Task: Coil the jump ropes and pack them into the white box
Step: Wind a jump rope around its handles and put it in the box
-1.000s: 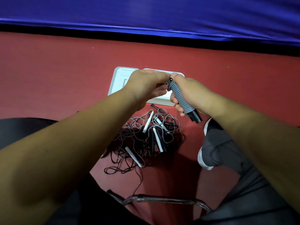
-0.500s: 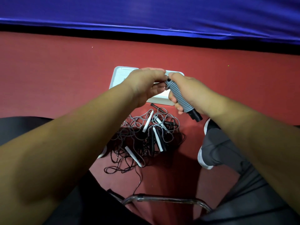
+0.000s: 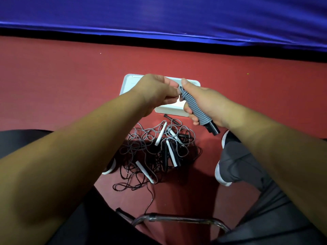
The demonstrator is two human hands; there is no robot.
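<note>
Jump rope [image 3: 195, 107]: grey cord wound tight round a black handle, held low over the near edge of the white box [image 3: 128, 84].
Right hand [image 3: 208, 101]: I see it wrapped round the bundle, thumb up by the top end.
Left hand [image 3: 155, 91]: pinches the cord's top end.
Change: over the last second the winding has not grown. The left fingers have closed in on the top turn.
Meaning: I judge the coil is complete and its end is being secured, with boxing due next.
Pile [image 3: 155, 151]: tangled ropes on the red floor [image 3: 70, 85] just beside the box, not yet coiled.
</note>
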